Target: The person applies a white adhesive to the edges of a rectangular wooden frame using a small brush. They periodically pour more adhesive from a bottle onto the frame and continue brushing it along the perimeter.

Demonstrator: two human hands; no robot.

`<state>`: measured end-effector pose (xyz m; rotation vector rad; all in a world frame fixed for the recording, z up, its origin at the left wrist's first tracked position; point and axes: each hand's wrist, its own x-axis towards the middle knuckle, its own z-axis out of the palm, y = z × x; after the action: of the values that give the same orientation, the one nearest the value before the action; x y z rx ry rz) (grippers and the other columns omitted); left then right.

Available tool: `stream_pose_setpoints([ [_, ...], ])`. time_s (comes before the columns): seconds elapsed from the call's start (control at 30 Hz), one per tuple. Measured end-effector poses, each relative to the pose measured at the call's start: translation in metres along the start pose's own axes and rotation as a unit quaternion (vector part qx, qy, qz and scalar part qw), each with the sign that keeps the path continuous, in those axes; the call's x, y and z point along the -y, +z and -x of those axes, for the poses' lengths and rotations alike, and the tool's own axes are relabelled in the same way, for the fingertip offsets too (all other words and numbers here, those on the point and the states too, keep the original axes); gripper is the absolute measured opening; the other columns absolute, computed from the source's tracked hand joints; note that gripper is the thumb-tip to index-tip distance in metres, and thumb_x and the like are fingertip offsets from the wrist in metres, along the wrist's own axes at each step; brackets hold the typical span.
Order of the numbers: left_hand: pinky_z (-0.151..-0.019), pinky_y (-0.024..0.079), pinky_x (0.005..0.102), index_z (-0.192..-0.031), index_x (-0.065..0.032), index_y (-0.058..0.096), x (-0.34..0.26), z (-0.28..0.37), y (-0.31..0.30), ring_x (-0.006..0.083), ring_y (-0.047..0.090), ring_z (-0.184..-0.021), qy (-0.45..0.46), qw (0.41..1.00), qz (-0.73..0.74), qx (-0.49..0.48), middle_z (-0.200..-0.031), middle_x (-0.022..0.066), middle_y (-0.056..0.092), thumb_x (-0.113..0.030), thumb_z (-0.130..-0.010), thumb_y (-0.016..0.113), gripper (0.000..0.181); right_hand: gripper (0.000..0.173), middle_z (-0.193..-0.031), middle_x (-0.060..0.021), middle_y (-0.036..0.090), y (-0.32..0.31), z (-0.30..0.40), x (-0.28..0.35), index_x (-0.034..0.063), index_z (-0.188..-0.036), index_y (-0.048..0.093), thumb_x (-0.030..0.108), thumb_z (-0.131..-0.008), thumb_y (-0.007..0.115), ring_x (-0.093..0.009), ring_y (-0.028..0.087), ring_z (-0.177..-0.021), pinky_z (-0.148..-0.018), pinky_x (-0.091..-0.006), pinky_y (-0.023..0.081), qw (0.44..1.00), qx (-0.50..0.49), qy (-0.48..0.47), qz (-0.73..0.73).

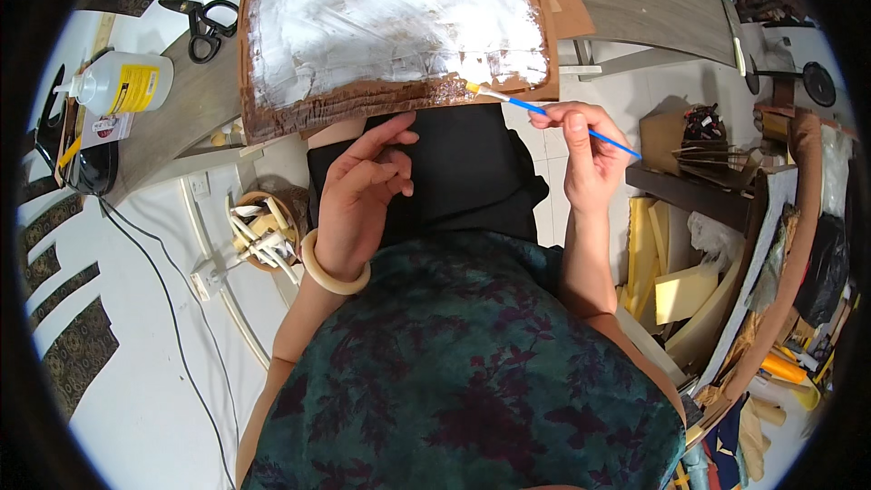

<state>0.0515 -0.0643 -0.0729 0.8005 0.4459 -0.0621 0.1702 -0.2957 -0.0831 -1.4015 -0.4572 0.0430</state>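
A brown board (401, 20) lies at the top of the view, its middle streaked with white paint and a dark, wet-looking brown strip along its near edge. My right hand (592, 150) holds a thin paintbrush (527, 106) with a blue handle between thumb and fingers. The brush's yellowish bristles rest at or just above the near edge, beside a glittery brown patch; contact is hard to tell. Below that edge, left of the brush, my left hand (367, 184) hangs with its fingers loosely curled and apart, holding nothing. A pale bangle (333, 275) circles the left wrist.
Black scissors (203, 24) and a plastic bottle (126, 84) with a yellow label are left of the board. A round container (294, 218) of offcuts stands lower left, near cables. A knife (735, 34) lies at the upper right; foam pieces (687, 292) fill a space below.
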Motion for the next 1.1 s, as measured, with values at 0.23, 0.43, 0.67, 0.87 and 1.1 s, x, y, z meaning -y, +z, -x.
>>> stream_pose_setpoints([
  [0.23, -0.073, 0.048, 0.0284, -0.132, 0.0043, 0.054, 0.002, -0.006, 0.003, 0.0149, 0.055, -0.087, 0.012, 0.999, 0.034, 0.017, -0.125, 0.0109, 0.058, -0.001, -0.086, 0.049, 0.047, 0.02, -0.083, -0.0142, 0.07, -0.011, 0.001, 0.002, -0.0056, -0.09, 0.065, 0.011, -0.099, 0.057, -0.019, 0.068, -0.078, -0.074, -0.0325, 0.056, 1.0, 0.001, -0.014, 0.008],
  [0.43, -0.073, 0.047, 0.0294, -0.132, 0.005, 0.053, 0.003, -0.007, 0.004, 0.0161, 0.054, -0.087, 0.019, 0.999, 0.043, 0.021, -0.125, 0.012, 0.058, -0.002, -0.085, 0.05, 0.047, 0.02, -0.082, -0.0147, 0.07, -0.011, -0.001, 0.002, -0.0058, -0.089, 0.065, 0.01, -0.099, 0.056, -0.019, 0.068, -0.076, -0.073, -0.0316, 0.055, 0.999, -0.019, 0.015, 0.027],
  [0.67, -0.073, 0.048, 0.0299, -0.132, 0.0053, 0.053, 0.004, -0.007, 0.006, 0.0165, 0.054, -0.086, 0.023, 0.998, 0.045, 0.027, -0.125, 0.0129, 0.058, -0.003, -0.085, 0.052, 0.047, 0.019, -0.082, -0.0149, 0.07, -0.022, 0.003, 0.003, -0.0051, -0.09, 0.065, 0.01, -0.098, 0.057, -0.019, 0.068, -0.075, -0.072, -0.0317, 0.056, 1.0, -0.019, 0.002, 0.025],
  [0.87, -0.073, 0.048, 0.0298, -0.132, 0.0054, 0.053, 0.004, -0.005, 0.008, 0.0168, 0.054, -0.086, 0.023, 0.999, 0.042, 0.018, -0.126, 0.0128, 0.058, -0.004, -0.085, 0.051, 0.048, 0.021, -0.083, -0.015, 0.07, -0.027, 0.003, -0.001, -0.0046, -0.091, 0.065, 0.012, -0.099, 0.056, -0.02, 0.069, -0.075, -0.072, -0.0327, 0.056, 1.0, -0.013, 0.009, 0.021],
  [1.1, -0.073, 0.047, 0.03, -0.133, 0.0057, 0.053, 0.004, -0.006, 0.006, 0.0171, 0.054, -0.086, 0.025, 0.998, 0.046, 0.025, -0.126, 0.0129, 0.058, -0.003, -0.085, 0.051, 0.048, 0.02, -0.083, -0.0163, 0.07, -0.032, 0.005, 0.002, -0.0049, -0.093, 0.064, 0.013, -0.099, 0.056, -0.023, 0.071, -0.074, -0.071, -0.0341, 0.058, 0.999, 0.002, 0.034, 0.008],
])
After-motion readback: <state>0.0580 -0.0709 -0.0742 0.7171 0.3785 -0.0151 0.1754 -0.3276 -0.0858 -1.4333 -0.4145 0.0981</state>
